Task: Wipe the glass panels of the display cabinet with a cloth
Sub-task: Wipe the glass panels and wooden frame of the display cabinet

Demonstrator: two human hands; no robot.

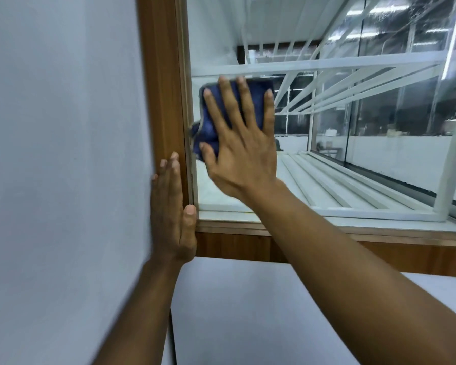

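Bracing nearest the camera, the left hand (173, 206) lies flat on the wooden frame (163, 88), fingers straight, holding nothing. Just beyond it, the right hand (240, 148), fingers spread, presses the blue cloth (257, 106) against the glass panel (353, 159) near its left edge. Most of the pane stretches rightward, so the next stroke likely runs that way.

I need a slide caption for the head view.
Right hand presses a blue cloth flat on the cabinet glass; left hand rests on the wooden frame.
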